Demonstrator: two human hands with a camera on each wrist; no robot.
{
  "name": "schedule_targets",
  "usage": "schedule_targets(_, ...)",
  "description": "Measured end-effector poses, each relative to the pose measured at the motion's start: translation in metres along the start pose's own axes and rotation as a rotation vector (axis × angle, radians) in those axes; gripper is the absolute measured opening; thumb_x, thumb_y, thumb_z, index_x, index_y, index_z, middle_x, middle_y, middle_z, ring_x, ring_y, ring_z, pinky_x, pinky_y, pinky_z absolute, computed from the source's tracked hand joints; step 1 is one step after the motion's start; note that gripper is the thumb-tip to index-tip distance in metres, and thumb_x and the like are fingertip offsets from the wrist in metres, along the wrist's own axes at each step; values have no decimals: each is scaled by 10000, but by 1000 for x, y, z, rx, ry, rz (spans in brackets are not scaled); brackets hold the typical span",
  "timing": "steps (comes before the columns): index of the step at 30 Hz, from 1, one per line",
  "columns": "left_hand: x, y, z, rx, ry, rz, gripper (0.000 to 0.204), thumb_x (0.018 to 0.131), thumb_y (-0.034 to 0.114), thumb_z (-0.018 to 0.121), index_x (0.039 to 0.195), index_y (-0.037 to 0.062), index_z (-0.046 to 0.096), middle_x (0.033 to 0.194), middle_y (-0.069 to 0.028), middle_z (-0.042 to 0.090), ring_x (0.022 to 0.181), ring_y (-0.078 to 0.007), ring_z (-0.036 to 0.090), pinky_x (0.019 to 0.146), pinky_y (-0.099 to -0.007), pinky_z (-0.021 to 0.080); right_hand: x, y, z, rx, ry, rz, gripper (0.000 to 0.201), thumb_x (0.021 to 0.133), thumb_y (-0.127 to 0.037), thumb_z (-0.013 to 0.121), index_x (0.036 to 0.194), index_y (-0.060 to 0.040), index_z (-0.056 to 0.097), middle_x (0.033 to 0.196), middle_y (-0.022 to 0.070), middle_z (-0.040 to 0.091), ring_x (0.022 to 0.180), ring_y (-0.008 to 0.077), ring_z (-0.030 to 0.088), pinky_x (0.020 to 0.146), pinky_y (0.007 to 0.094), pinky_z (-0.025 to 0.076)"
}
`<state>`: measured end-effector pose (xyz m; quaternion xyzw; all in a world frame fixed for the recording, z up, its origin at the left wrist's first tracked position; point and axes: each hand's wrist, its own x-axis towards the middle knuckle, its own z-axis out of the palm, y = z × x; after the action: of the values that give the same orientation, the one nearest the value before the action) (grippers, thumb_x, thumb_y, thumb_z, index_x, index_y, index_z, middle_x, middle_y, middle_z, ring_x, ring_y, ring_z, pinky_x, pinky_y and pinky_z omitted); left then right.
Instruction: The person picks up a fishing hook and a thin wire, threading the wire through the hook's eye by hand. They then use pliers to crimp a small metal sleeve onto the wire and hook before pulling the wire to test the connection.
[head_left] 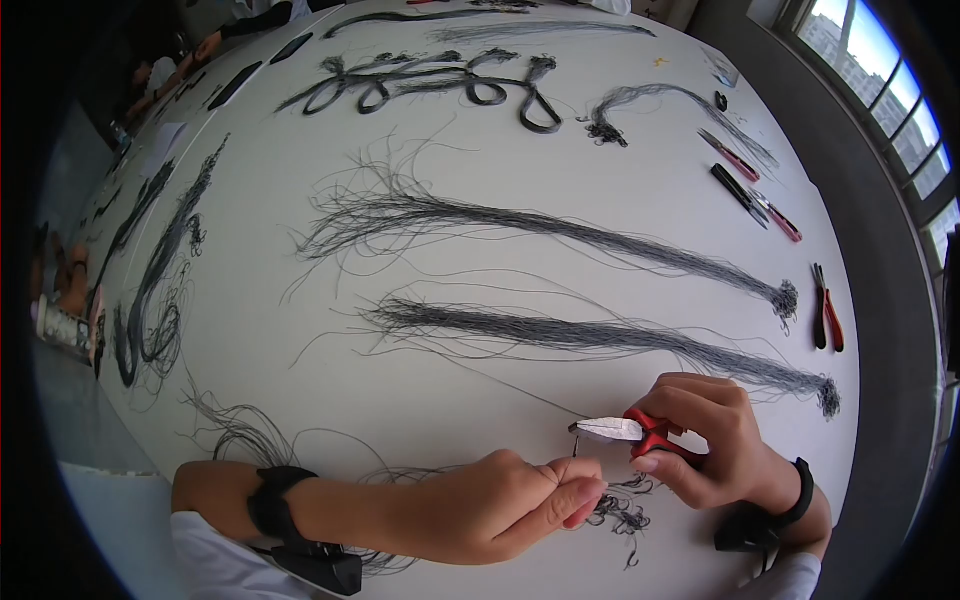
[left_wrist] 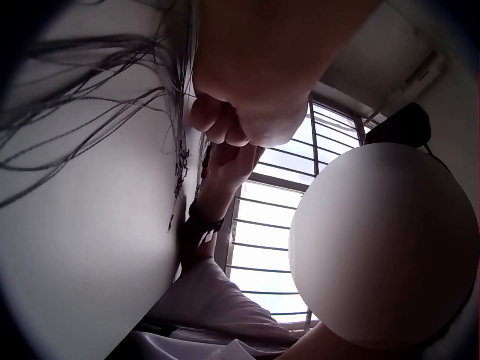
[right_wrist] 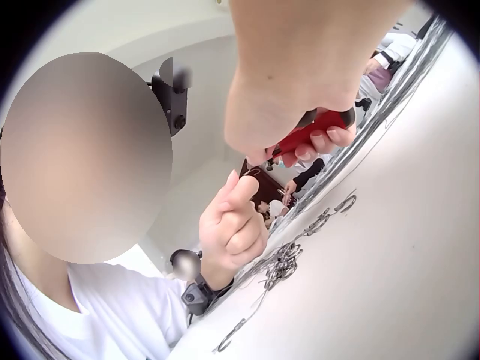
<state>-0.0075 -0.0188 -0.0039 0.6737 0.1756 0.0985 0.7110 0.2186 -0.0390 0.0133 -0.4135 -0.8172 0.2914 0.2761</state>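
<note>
In the head view my right hand [head_left: 710, 435] grips red-handled pliers [head_left: 615, 430], their silver jaws pointing left. A short dark wire end [head_left: 576, 447] stands up from my left hand [head_left: 530, 505] to the plier tip. The left thumb and curled fingers pinch that wire, most of it hidden in the fist. Under and beside the left hand lies a bundle of dark wires with hooked, curled ends [head_left: 622, 515]. In the right wrist view a red handle [right_wrist: 319, 133] shows between the right fingers, with the left fist [right_wrist: 234, 231] close below.
Two long wire bundles [head_left: 600, 240] [head_left: 590, 335] stretch across the white table [head_left: 250, 330] beyond my hands. Other pliers [head_left: 826, 310] and several tools lie along the right edge. Looped bundles [head_left: 430, 80] sit at the back. Other people are at the far left.
</note>
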Motion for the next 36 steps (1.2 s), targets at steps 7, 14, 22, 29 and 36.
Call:
schedule_targets(7,-2,-16,6,214,125,225,75,944,106,411,977,38,407,612,-38,511,469,-170,503,468,-260,429,-1,-2,2,67,6,72,258,738,-157,691,853,46,582,625,106,525,530,237,508,490,308,412)
schedule_targets(14,-3,-16,8,286,133,223,89,929,99,438,956,14,427,619,-47,536,442,-211,513,443,-284,434,0,-2,4,56,13,69,248,730,-141,692,842,49,579,617,105,523,522,236,505,478,307,409)
schedule_targets(22,-3,-12,8,281,133,154,123,937,106,423,886,-1,456,576,-59,508,438,-199,494,440,-274,420,-1,0,10,28,50,68,241,730,-141,696,818,45,571,617,111,527,513,235,504,473,303,409)
schedule_targets(29,1,-7,7,92,310,73,243,972,156,354,835,-6,470,566,-22,445,475,-85,402,460,-225,358,-2,4,7,-9,109,107,243,729,-143,697,809,47,569,611,110,512,496,219,478,456,293,388)
schedule_targets(36,2,5,-5,127,505,33,171,952,143,415,869,12,487,491,54,376,446,-9,278,425,-194,235,-2,2,10,-70,160,132,197,715,-114,682,775,34,566,591,87,500,474,204,445,445,285,367)
